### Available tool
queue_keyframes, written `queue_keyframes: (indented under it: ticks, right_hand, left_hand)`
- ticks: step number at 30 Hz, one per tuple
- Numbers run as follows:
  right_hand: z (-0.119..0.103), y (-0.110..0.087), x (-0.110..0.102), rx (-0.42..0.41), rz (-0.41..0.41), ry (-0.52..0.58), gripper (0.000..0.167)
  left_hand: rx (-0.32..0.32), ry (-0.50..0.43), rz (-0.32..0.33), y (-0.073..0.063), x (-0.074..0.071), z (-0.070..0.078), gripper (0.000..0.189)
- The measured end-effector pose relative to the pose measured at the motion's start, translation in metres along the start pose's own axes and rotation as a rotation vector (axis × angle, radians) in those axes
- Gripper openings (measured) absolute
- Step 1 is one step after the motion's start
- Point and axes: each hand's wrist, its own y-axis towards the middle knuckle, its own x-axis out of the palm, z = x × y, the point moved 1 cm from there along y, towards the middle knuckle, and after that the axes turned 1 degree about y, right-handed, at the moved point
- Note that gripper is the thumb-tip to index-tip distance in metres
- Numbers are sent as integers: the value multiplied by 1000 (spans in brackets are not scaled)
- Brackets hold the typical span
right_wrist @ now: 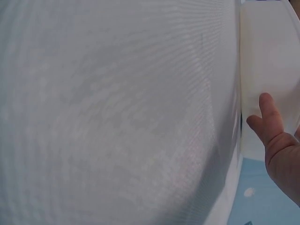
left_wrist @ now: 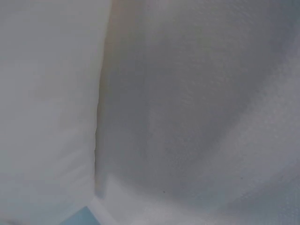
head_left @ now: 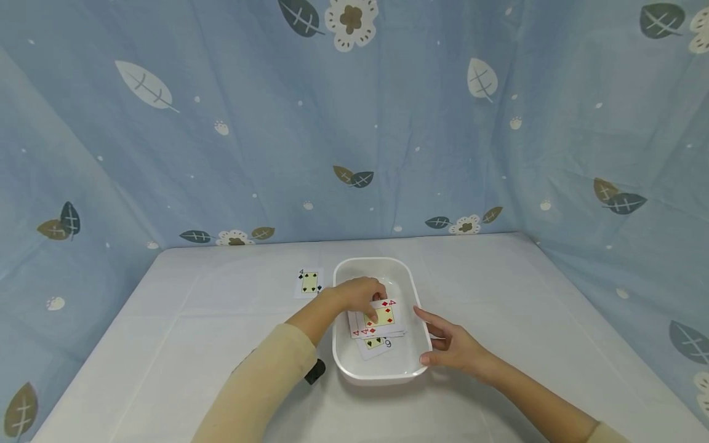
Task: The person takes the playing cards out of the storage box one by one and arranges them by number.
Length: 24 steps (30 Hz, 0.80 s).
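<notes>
A white plastic tub (head_left: 382, 371) stands on the table with several playing cards inside. My left hand (head_left: 357, 295) reaches into it from the left and pinches a small stack of playing cards (head_left: 388, 319), a four of diamonds on top. Its thumb lies on the card face and its fingers are at the far edge. Beneath the stack, a black-suited card (head_left: 372, 352) shows partly. My right hand (head_left: 454, 347) rests against the tub's right side, thumb and forefinger spread along the rim; fingers (right_wrist: 271, 115) touch the outer wall in the right wrist view.
A four of spades (head_left: 309, 283) lies face up on the white-covered table (head_left: 221, 295), left of the tub. A small black object (head_left: 315, 371) shows beside the left forearm. A blue patterned curtain (head_left: 266, 123) hangs behind the table and at its sides.
</notes>
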Motion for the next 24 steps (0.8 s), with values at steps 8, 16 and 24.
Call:
queue_keyframes:
  ticks: [8, 16, 24]
  right_hand:
    - [0, -1, 0, 8, 6, 14, 87]
    - [-2, -1, 0, 23, 12, 14, 88]
    - [-1, 0, 0, 17, 15, 5, 88]
  left_hand:
    - [-6, -36, 18, -1, -3, -1, 31]
    - [-35, -52, 12, 1, -3, -7, 37]
    - [-40, -85, -29, 3, -4, -11, 51]
